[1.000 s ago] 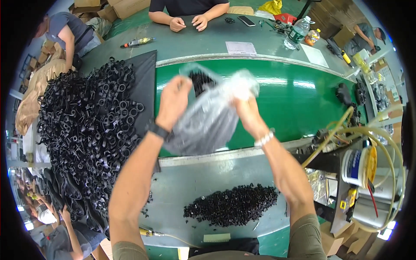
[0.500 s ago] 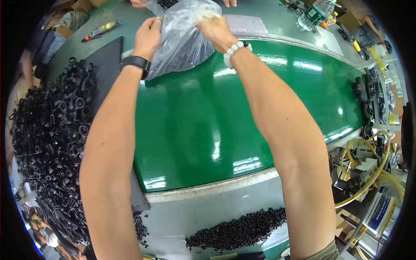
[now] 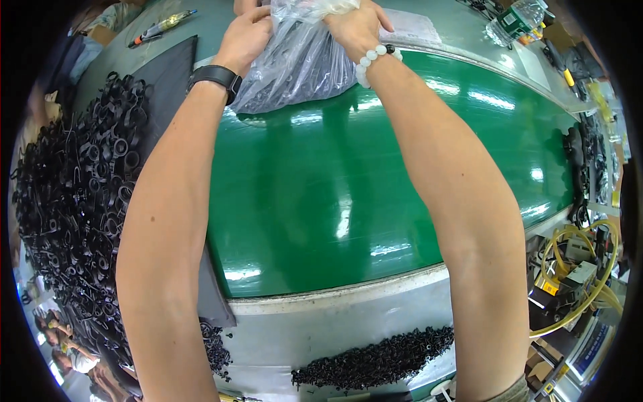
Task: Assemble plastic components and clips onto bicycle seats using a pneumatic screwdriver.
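While the big green belt (image 3: 375, 201) lies shiny and flat across the middle, a huge heap of black rings (image 3: 74, 201) sits along its left side on a dark mat (image 3: 167, 74). Nearer the person, on the grey table edge (image 3: 321, 328), lies a smaller pile of tiny black bits (image 3: 382, 358).

Both arms reach far out over the belt. At the far side they hold a clear plastic bag (image 3: 301, 63). The bag hangs down, and its bottom seems to touch the belt. What is inside it cannot be made out.

The left hand (image 3: 244, 37) is curled and pinches the top of the bag on its left. It has a black watch (image 3: 216, 77) on the wrist. The right hand (image 3: 355, 27) is closed tight on the bunched top of the bag on its right. It has a white bead band (image 3: 372, 57) on the wrist.

To do this well, I think both hands should keep a firm pinch on the top and stay level, so the bag does not tip or slip. Thin plastic is slippery and tears easily, so no hard tugging.

A bottle (image 3: 512, 20) stands far off at the top right.
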`<action>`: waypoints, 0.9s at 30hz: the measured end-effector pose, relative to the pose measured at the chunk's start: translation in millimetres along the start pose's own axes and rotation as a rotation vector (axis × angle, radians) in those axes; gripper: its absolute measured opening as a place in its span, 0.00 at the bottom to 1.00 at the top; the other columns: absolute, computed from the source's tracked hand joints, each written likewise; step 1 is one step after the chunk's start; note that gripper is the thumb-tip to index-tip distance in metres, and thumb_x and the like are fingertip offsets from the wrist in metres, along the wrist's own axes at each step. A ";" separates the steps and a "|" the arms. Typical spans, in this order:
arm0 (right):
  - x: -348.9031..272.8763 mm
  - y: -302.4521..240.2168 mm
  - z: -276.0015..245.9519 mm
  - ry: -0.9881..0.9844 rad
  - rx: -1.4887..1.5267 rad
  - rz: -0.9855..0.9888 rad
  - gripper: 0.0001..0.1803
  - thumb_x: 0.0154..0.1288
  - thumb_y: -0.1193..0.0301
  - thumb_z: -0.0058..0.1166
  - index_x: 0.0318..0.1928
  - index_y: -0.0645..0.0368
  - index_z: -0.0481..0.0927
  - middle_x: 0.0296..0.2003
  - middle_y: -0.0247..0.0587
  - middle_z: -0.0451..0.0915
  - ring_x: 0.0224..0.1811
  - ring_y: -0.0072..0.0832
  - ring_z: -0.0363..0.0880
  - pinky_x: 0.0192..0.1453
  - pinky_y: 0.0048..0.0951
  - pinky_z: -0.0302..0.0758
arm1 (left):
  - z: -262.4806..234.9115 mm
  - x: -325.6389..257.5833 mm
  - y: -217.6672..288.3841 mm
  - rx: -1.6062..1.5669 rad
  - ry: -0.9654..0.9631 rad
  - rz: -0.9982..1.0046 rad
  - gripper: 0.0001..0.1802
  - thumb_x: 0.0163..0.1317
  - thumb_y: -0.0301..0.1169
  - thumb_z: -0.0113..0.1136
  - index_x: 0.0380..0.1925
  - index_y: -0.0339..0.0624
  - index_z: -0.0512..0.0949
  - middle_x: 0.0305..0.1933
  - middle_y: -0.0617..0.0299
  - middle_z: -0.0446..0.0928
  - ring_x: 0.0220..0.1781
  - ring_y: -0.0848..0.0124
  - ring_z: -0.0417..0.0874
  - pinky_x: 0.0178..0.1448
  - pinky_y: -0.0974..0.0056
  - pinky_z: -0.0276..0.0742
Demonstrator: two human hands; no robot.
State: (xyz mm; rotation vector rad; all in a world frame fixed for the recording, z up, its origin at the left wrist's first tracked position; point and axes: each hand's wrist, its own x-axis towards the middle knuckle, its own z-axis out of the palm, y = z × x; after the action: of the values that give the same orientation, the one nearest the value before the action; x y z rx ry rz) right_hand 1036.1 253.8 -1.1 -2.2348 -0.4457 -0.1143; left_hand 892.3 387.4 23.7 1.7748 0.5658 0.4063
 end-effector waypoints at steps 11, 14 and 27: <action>-74.4 -9.1 -110.2 0.068 0.349 -0.272 0.27 0.58 0.68 0.63 0.55 0.71 0.76 0.54 0.65 0.78 0.59 0.53 0.77 0.64 0.42 0.71 | 5.5 -203.3 6.6 0.061 0.093 0.075 0.27 0.67 0.33 0.60 0.62 0.32 0.71 0.63 0.50 0.74 0.65 0.61 0.74 0.69 0.62 0.67; -157.7 -12.1 -195.2 -0.061 0.299 -0.308 0.29 0.59 0.68 0.63 0.59 0.70 0.73 0.53 0.64 0.78 0.59 0.53 0.77 0.65 0.42 0.71 | 15.3 -345.9 4.1 0.146 0.034 -0.076 0.26 0.67 0.30 0.60 0.63 0.33 0.69 0.66 0.49 0.70 0.68 0.59 0.71 0.70 0.56 0.65; -681.0 160.2 -482.7 -0.176 -0.239 0.326 0.44 0.59 0.67 0.64 0.71 0.69 0.57 0.68 0.60 0.62 0.72 0.57 0.57 0.75 0.52 0.53 | 80.8 -747.7 -22.2 0.666 0.071 -0.222 0.42 0.62 0.42 0.64 0.69 0.30 0.60 0.75 0.40 0.57 0.76 0.41 0.56 0.77 0.43 0.52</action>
State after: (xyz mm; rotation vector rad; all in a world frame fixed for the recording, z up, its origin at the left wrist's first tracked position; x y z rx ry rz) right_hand 489.9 -396.2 39.6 -2.5325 -0.1604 0.2119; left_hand 317.6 -97.1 -7.1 2.2983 1.0222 0.1262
